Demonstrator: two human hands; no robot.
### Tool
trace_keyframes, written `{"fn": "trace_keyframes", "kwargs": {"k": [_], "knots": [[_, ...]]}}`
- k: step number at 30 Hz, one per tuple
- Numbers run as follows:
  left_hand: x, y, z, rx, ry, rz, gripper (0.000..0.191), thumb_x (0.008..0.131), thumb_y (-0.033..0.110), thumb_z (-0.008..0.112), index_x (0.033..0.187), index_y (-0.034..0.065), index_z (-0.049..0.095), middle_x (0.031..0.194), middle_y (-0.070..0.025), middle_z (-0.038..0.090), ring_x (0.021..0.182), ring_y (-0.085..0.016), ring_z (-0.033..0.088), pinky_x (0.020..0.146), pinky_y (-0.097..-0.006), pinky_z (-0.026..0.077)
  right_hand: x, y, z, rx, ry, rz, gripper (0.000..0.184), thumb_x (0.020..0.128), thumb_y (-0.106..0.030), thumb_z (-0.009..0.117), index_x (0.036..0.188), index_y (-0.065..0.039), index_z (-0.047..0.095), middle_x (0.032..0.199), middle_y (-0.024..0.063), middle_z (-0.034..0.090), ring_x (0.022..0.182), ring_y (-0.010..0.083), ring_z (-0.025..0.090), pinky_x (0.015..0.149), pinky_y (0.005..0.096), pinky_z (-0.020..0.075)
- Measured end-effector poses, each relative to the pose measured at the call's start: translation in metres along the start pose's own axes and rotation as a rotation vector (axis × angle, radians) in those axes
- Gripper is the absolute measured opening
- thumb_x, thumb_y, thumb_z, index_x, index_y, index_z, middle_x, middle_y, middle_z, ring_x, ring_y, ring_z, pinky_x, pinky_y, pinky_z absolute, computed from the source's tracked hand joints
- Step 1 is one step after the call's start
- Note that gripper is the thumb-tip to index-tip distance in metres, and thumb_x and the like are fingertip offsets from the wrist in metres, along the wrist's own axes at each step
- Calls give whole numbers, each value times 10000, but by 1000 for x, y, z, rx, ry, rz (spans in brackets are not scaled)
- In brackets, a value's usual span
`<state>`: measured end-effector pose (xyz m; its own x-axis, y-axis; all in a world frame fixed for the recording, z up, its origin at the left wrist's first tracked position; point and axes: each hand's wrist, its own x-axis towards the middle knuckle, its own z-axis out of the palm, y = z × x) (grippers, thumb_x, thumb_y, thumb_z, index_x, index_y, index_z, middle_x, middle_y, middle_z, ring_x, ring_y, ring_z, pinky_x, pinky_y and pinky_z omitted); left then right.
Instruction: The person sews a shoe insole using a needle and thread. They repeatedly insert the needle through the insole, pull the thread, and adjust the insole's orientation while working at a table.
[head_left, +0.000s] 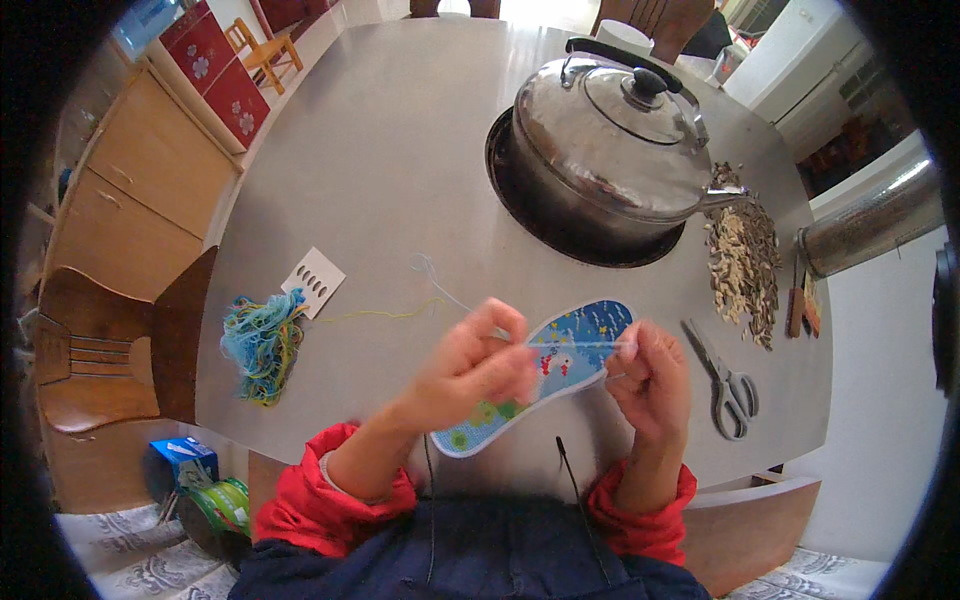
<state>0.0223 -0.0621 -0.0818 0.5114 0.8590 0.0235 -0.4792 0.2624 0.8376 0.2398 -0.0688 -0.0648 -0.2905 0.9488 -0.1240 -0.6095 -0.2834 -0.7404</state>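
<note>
A pale blue thread (574, 345) runs taut between my two hands. My left hand (469, 367) pinches one end of that stretch, and the thread's loose tail trails up and left across the table. At the other end my right hand (651, 379) has its fingers closed on the thread; whether a needle is among them cannot be seen. Below my hands lies an embroidered insole (574, 360), stitched in blue with yellow, red, white and green motifs. My left hand covers part of its middle, and its upper right edge sits by my right hand.
A large steel kettle (607, 142) sits in the stove-top opening of the metal table (360, 172). Sunflower seeds (742, 262) lie heaped at right, above scissors (726, 390). To the left are tangled embroidery threads (262, 341), a white card (315, 281) and a yellow thread (375, 313). A stovepipe (870, 217) stands far right.
</note>
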Motion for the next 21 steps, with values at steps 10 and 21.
{"fn": "trace_keyframes", "kwargs": {"k": [10, 21], "knots": [[-65, 82, -87, 578, 671, 281, 117, 867, 148, 575, 951, 87, 520, 615, 59, 446, 585, -24, 446, 572, -197, 416, 10, -13, -12, -37, 508, -157, 219, 947, -238, 441, 966, -36, 522, 524, -76, 216, 421, 26, 179, 350, 192, 148], [-27, 26, -9, 1442, 629, 319, 773, 715, 503, 675, 1196, -45, 417, 1151, -223, 480, 1086, -328, 468, 910, -393, 384, 7, -16, 5, 152, 245, -122, 209, 959, -226, 409, 987, -51, 519, 519, -69, 199, 412, 29, 179, 346, 192, 147]]}}
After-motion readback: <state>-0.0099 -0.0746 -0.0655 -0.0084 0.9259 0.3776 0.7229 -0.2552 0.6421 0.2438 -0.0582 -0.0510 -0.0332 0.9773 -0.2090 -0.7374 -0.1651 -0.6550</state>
